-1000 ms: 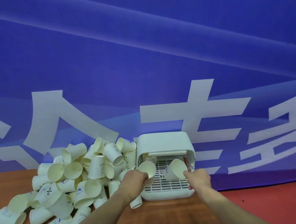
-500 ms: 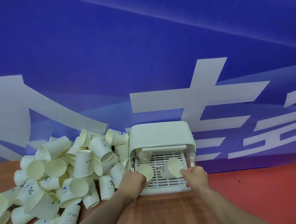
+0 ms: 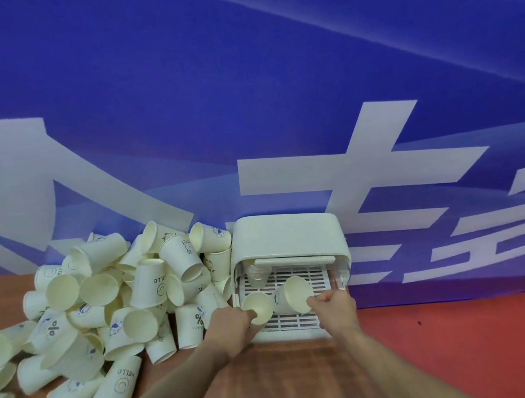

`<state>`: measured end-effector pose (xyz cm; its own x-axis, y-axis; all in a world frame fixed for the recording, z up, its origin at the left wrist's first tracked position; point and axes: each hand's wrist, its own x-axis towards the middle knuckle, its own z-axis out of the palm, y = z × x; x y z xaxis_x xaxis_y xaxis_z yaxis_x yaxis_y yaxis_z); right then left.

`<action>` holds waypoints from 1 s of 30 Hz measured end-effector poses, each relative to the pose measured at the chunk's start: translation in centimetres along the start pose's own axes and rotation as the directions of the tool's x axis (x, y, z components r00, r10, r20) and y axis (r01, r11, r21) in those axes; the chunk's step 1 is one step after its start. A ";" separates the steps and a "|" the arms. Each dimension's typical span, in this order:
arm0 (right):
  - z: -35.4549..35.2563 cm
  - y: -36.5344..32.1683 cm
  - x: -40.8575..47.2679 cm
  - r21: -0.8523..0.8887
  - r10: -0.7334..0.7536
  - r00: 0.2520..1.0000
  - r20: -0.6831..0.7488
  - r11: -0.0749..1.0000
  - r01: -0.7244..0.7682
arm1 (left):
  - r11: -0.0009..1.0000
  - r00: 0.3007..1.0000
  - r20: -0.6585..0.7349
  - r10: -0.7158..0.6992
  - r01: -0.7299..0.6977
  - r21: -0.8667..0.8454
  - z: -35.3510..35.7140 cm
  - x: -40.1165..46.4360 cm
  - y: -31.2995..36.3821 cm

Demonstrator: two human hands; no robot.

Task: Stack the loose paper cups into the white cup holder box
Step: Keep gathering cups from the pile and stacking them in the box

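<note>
Each hand grips one paper cup over the slatted tray of the white cup holder box (image 3: pixel 287 235): the left hand (image 3: pixel 231 325) holds one cup (image 3: pixel 258 308), the right hand (image 3: pixel 336 309) another (image 3: pixel 294 293). A small stack (image 3: pixel 255 275) stands inside at back left, and the loose pile (image 3: pixel 105 310) lies on the desk (image 3: pixel 272 384) beside the box.

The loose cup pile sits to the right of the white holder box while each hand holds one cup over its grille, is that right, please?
Not quite: the head view shows the loose cup pile to the left of the white holder box, not the right. The rest holds: the left hand and right hand each hold one cup over the grille.
</note>
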<state>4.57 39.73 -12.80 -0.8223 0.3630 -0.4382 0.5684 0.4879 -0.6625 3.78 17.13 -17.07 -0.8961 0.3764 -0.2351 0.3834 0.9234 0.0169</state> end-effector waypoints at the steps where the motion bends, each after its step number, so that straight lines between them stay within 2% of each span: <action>1: 0.1 -0.5 -0.4 0.009 -0.020 1.000 0.007 1.000 0.020 | 1.000 1.000 -0.016 0.004 -0.004 0.006 -0.2 -0.3 -0.3; 5: 1.4 -2.1 -1.0 0.038 -0.067 0.997 0.035 0.997 0.066 | 1.000 0.993 -0.116 -0.008 0.006 -0.017 -0.5 -2.2 -1.9; 10: 3.5 -3.3 -1.2 -0.022 -0.088 0.994 0.069 0.996 0.089 | 0.996 0.976 -0.207 -0.066 0.051 -0.077 0.8 -4.7 -4.6; 20: 6.8 -2.7 0.3 -0.053 -0.003 0.997 0.082 0.999 0.007 | 0.985 0.975 -0.183 -0.128 0.103 -0.139 2.3 -6.1 -7.7; 30: 7.5 -2.9 0.5 -0.138 -0.051 0.994 0.098 0.988 0.064 | 0.984 0.981 -0.132 -0.144 0.127 -0.128 3.0 -5.8 -7.3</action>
<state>2.32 32.50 -15.63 -0.8489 0.2583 -0.4612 0.5126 0.6151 -0.5990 6.85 7.98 -18.70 -0.9635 0.2461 -0.1049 0.2345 0.9657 0.1116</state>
